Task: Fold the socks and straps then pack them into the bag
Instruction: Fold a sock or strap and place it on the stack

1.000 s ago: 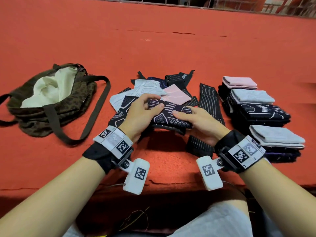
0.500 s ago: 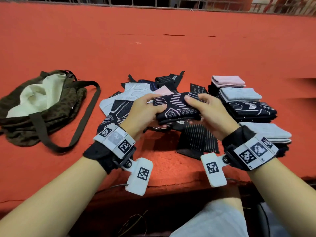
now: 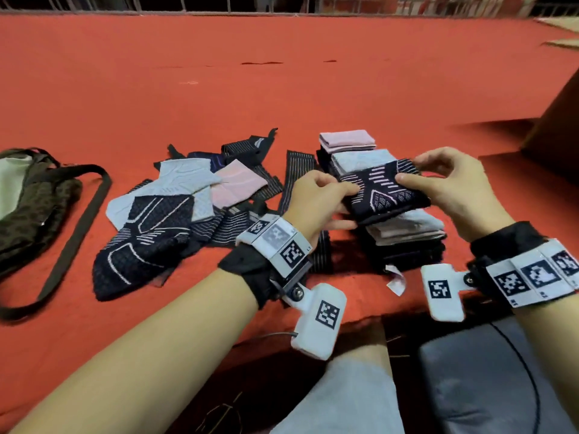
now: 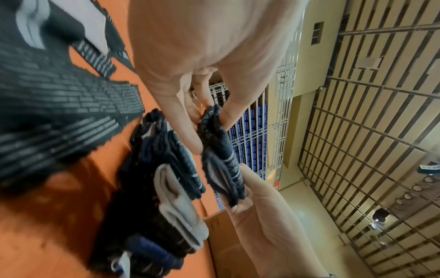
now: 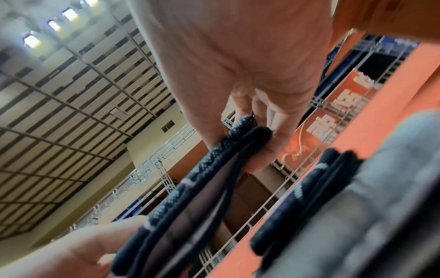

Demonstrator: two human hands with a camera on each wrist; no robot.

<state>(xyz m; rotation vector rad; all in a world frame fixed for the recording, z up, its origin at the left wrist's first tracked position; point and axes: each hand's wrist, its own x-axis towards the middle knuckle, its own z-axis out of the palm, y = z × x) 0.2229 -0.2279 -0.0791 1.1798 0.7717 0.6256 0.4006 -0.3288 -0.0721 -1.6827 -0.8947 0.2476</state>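
A folded dark navy sock with pale line patterns (image 3: pixel 380 191) hangs between both hands, just above the stacks of folded socks (image 3: pixel 404 230) on the right. My left hand (image 3: pixel 316 198) pinches its left end, thumb on top. My right hand (image 3: pixel 438 180) pinches its right end. The left wrist view shows the folded sock (image 4: pixel 221 150) edge-on between both hands, the stack (image 4: pixel 176 203) below it. In the right wrist view my right thumb and fingers clamp the sock (image 5: pixel 214 178). Unfolded socks and straps (image 3: pixel 188 195) lie in a heap at centre. The brown bag (image 3: pixel 34 198) lies open at far left.
The red mat (image 3: pixel 282 89) stretches bare behind the heap. A striped strap (image 3: pixel 297 170) lies between heap and stacks. A metal railing (image 3: pixel 282 3) borders the far edge. A dark box (image 3: pixel 554 130) sits at right; a grey cushion (image 3: pixel 488 383) lies near my lap.
Both hands lifted the folded navy sock off the central heap and carried it right, over the stacks of folded socks. The view swung right with them.
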